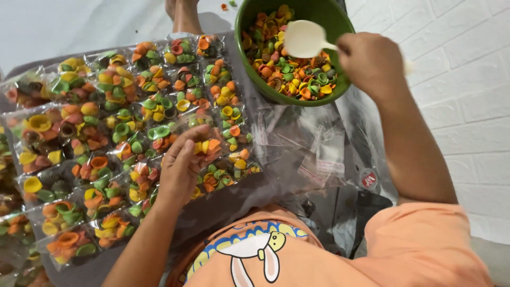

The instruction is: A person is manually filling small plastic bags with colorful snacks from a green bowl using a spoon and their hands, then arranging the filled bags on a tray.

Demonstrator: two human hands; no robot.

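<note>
Nearest the body, the left hand (180,165) rests with curled fingers pinching a small clear plastic packet of orange, yellow and green ring-shaped crackers (208,149), at the near edge of rows of filled clear packets (106,133). Beside them lies a loose heap of empty clear plastic bags (308,149). Farther off, the right hand (372,61) is closed around the handle of a cream plastic spoon (304,39), whose long axis runs sideways, bowl pointing left over the round green plastic bowl (249,16) of loose crackers.

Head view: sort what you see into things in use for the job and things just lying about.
In use: green bowl of coloured crackers, spoon in right hand, packet under left hand, filled packets.

Lying about: scraps on floor, someone's foot.
</note>
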